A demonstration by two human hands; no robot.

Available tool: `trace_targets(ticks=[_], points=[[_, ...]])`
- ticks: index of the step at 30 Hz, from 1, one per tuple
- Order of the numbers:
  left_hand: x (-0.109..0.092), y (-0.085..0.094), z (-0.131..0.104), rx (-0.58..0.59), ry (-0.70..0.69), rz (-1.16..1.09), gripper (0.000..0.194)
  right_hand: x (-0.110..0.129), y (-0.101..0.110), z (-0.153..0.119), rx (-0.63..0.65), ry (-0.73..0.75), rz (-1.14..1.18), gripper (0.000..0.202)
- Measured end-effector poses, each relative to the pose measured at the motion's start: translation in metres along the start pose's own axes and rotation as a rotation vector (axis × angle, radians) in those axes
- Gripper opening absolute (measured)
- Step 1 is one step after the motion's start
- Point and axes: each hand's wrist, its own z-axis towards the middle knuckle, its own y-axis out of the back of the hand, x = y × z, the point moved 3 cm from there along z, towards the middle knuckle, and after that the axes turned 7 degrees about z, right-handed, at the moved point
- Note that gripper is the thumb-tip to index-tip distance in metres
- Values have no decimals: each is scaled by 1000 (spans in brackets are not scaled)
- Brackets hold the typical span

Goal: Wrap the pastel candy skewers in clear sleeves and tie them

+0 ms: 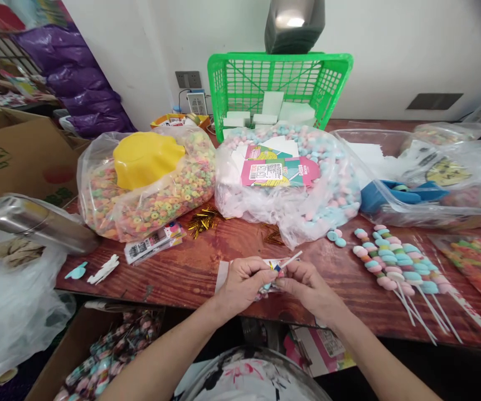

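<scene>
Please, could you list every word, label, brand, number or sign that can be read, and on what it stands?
No text can be read with certainty.
Cardboard box: green lettering, too blurred.
Pink and teal cards: codes and white lettering, too small.
Printed packet: black and white lettering, too blurred.
Yellow print on the right: dark marks, too blurred.
Lower printed card: code panel, too small.
</scene>
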Motion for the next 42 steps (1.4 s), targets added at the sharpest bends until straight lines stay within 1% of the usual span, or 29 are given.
trace_targets(ticks=[1, 2, 4, 6, 7, 8, 10, 13, 15, 17, 19, 21, 22, 23, 24, 25, 26, 27, 28, 29, 30, 31, 32, 34, 35, 36, 38, 40, 42], points=[[3, -2, -2, 64, 93, -38, 28, 6, 2, -2, 72, 23, -47, 15], [5, -4, -4, 132, 187, -90, 30, 14, 4, -6, 121, 84, -130, 14], [8, -7, -8, 268, 325, -202, 32, 33, 7, -15, 142, 316, -371, 15], [8, -10, -11, 416, 403, -271, 32, 48, 5, -28, 146, 579, -598, 25], [7, -11, -12, 493, 433, -287, 32, 52, 3, -35, 162, 674, -671, 29], [6, -11, -12, 563, 460, -292, 31, 53, 1, -40, 186, 733, -717, 32], [2, -11, -11, 674, 501, -280, 30, 53, -1, -47, 210, 774, -743, 34], [-2, -11, -10, 783, 537, -226, 30, 53, -1, -50, 229, 792, -756, 36], [-4, -13, -11, 864, 563, -151, 31, 58, -3, -50, 302, 830, -787, 30], [-7, -15, -12, 942, 555, -60, 32, 67, -6, -51, 403, 878, -843, 25], [-15, -16, -10, 1031, 480, 17, 32, 76, -11, -54, 492, 913, -949, 24], [-29, -14, -5, 1080, 304, 187, 28, 78, -16, -55, 542, 898, -1090, 21], [-38, -13, -1, 1068, 184, 353, 25, 76, -18, -55, 546, 885, -1151, 20], [-47, -11, 2, 1005, 46, 579, 22, 72, -19, -53, 537, 862, -1198, 20], [-58, -10, 5, 892, -99, 843, 19, 67, -19, -48, 510, 832, -1231, 20], [-68, -9, 5, 738, -228, 1105, 17, 60, -17, -41, 456, 791, -1245, 19], [-79, -10, 4, 547, -339, 1326, 14, 54, -11, -32, 376, 728, -1229, 19], [-89, -13, 0, 356, -433, 1487, 10, 48, -3, -20, 270, 652, -1197, 17], [-95, -17, -5, 193, -503, 1587, 9, 45, 7, -8, 130, 553, -1138, 16], [-98, -22, -10, 99, -559, 1627, 12, 44, 19, 3, -11, 453, -1031, 15], [-96, -28, -14, 68, -594, 1611, 14, 46, 27, 12, -98, 416, -1003, 15], [-91, -32, -15, 84, -611, 1541, 14, 50, 34, 18, -181, 385, -978, 16], [-84, -35, -13, 130, -609, 1416, 15, 56, 37, 21, -250, 362, -941, 19], [-70, -33, -2, 183, -547, 1018, 19, 67, 34, 19, -310, 318, -740, 22], [-65, -28, 5, 180, -489, 770, 23, 70, 28, 15, -300, 281, -576, 22], [-62, -22, 12, 149, -420, 526, 28, 71, 21, 10, -253, 233, -390, 22], [-60, -9, 21, 107, -322, 150, 31, 66, 6, 2, -137, 123, -88, 23], [-67, 0, 21, 81, -356, -2, 23, 57, 1, -3, -91, 32, 49, 25], [-71, 7, 15, -7, -431, -51, 14, 51, 4, -5, -120, -19, 100, 24]])
